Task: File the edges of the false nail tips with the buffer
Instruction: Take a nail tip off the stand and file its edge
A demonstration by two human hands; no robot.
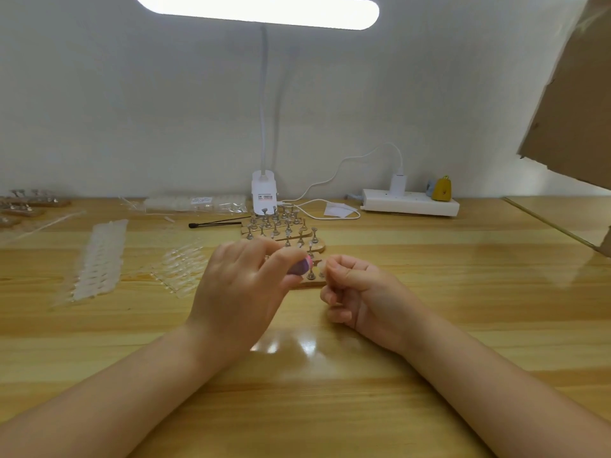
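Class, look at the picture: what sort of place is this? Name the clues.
Probably a nail-craft workbench, at home or in a small workshop. Clues: wooden stands with metal pegs, strips of false nail tips on the table, and a bright desk lamp overhead.

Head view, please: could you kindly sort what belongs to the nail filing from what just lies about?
In use:
left hand
pink and purple buffer block
right hand
wooden stands with metal pegs

Lying about:
white power strip
black-tipped stick
small yellow bag charm
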